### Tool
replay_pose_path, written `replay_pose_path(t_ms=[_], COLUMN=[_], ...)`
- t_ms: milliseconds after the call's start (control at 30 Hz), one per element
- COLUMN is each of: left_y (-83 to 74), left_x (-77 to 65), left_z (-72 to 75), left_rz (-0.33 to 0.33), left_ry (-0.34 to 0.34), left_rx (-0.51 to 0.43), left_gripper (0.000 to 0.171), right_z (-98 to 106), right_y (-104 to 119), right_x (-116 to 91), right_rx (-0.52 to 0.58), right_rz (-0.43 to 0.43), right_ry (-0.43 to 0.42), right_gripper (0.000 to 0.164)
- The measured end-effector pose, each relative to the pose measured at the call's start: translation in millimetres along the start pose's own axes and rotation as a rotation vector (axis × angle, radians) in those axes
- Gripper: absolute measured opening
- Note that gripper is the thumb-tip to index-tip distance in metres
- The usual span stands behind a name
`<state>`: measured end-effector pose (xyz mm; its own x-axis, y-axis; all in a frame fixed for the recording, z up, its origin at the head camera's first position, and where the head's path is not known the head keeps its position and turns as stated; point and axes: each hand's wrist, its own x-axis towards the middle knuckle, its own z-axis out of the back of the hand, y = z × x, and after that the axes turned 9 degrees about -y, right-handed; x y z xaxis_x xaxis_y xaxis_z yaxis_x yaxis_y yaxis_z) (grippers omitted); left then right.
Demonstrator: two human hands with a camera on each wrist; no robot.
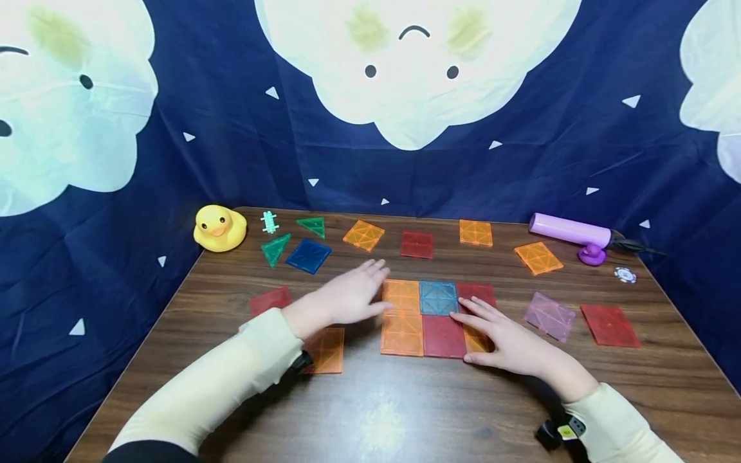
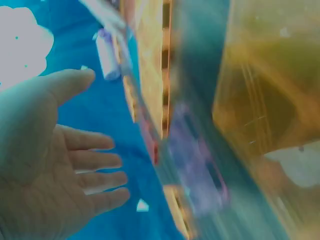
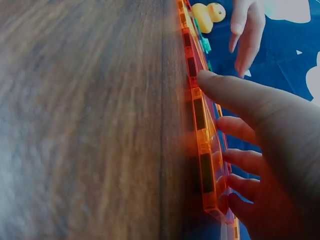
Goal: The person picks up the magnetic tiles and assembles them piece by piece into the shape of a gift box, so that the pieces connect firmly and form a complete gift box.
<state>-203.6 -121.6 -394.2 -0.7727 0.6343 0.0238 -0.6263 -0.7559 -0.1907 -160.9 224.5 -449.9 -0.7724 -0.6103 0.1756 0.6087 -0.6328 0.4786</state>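
Observation:
Flat magnetic tiles lie joined in a block of two rows at the table's middle. Its back row runs orange tile [image 1: 401, 294], light-blue tile [image 1: 438, 299], red tile [image 1: 479, 293]. In front are another orange tile [image 1: 402, 335], a red tile [image 1: 444, 337] and a third orange tile [image 1: 475, 341], partly covered by my right hand [image 1: 509, 344]. That hand lies over the block's right side with fingers extended; in the right wrist view its thumb [image 3: 220, 87] is right at the tile edge. My left hand [image 1: 353, 294], fingers straight and holding nothing, hovers beside the block's left edge.
Loose tiles surround the block: a blue tile [image 1: 309, 255], a purple tile [image 1: 550, 316], a red tile [image 1: 610, 325], and an orange tile [image 1: 325, 350] near my left wrist. A yellow duck [image 1: 220, 228] sits back left. A lilac cylinder [image 1: 570, 229] and small purple duck [image 1: 592, 254] stand back right.

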Motion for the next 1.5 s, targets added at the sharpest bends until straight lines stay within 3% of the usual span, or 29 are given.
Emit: replay_pose_path(t_ms=[100,233,367,600,1033,1200,1300,1500], left_y=[11.8,18.9,20.4,19.4,6.9,3.1,-1.8,-20.8], left_x=[-18.2,-43.1,-54.9,-50.3,-41.3,-43.3,-55.8,-100.5], left_z=[6.6,-3.1,-14.4,-20.9,-25.3,-24.6,-20.7,-13.3], left_rz=[0.036,0.070,0.078,0.112,0.070,0.086,0.100,0.146], left_ry=[0.012,0.065,0.091,0.063,0.060,0.040,0.002,-0.062], left_rx=[-0.031,-0.061,-0.070,-0.026,-0.018,-0.023,-0.020,-0.034], left_gripper=[0.067,0.070,0.073,0.059,0.057,0.057,0.057,0.061], right_z=[-0.6,0.3,1.0,0.3,0.7,1.9,1.4,0.1], right_y=[-1.1,-0.4,0.0,0.3,0.4,0.5,1.5,2.3], right_x=[-0.9,-1.0,-0.3,0.6,1.7,1.6,1.2,1.6], right_rx=[0.003,0.009,0.013,0.016,0.021,0.017,0.016,0.019], right_rz=[-0.004,-0.001,0.002,-0.009,-0.029,-0.031,-0.028,-0.026], right_ry=[0.001,-0.005,-0.012,-0.007,0.006,0.002,-0.001,-0.003], right_gripper=[0.073,0.073,0.073,0.073,0.074,0.074,0.073,0.074])
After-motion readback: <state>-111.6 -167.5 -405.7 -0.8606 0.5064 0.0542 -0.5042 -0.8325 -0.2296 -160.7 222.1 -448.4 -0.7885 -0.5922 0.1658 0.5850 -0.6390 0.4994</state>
